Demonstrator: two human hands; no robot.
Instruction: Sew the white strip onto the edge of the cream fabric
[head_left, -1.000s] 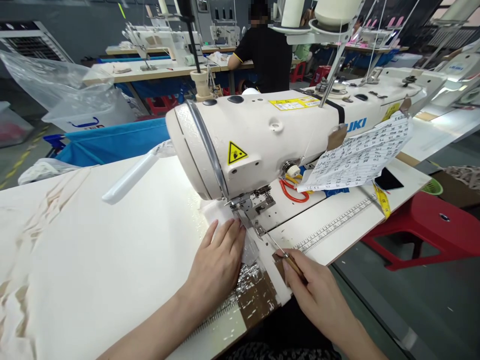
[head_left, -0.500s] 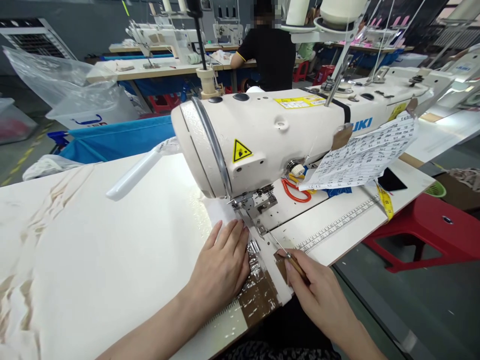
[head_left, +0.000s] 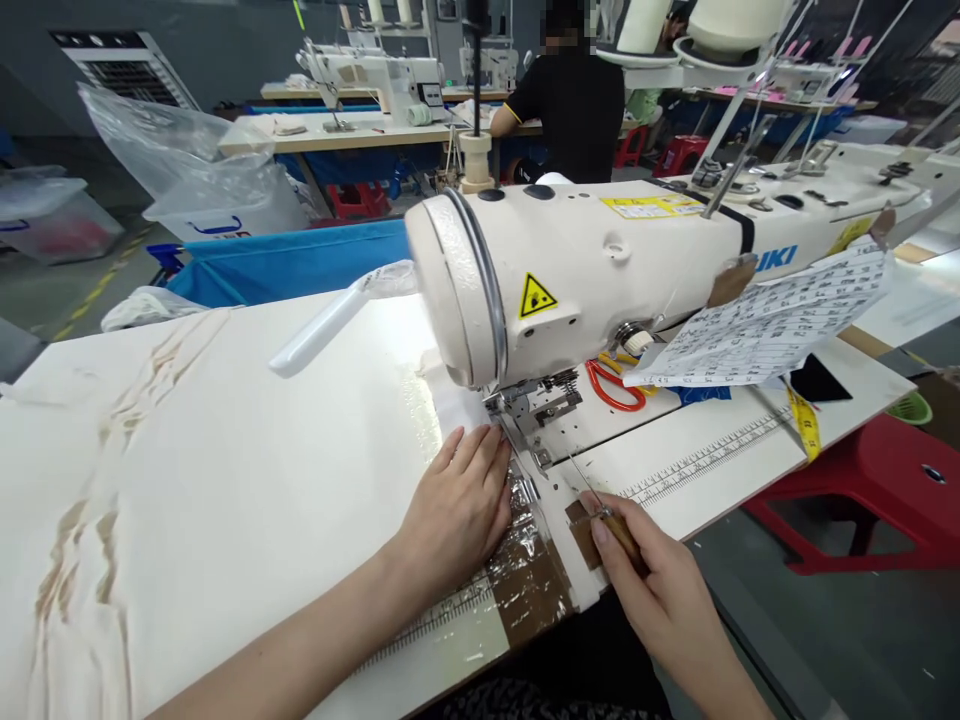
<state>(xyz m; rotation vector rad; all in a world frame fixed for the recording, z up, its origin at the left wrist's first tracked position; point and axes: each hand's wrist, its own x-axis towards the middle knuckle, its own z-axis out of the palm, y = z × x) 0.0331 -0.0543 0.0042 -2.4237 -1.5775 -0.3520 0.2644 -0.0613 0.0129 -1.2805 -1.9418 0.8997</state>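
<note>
My left hand lies flat with fingers stretched forward. Its fingertips press a piece of white fabric on the bed of a white sewing machine, just in front of the needle area. What lies under the palm is hidden. In my right hand is an awl with a wooden handle and a thin metal shaft, pointing forward and left. The awl's tip is just right of a small metal fitting on the machine bed. A white strip runs between my hands to the table's front edge.
Red-handled scissors lie right of the needle area, below a hanging written sheet. A yellow tape measure hangs over the right edge. Cream fabric lies at left. A red stool stands right; a person sits ahead.
The view has turned left, so everything sits further right. The awl's tip has drawn back to the right, away from the metal fitting. My left hand stays flat on the fabric.
</note>
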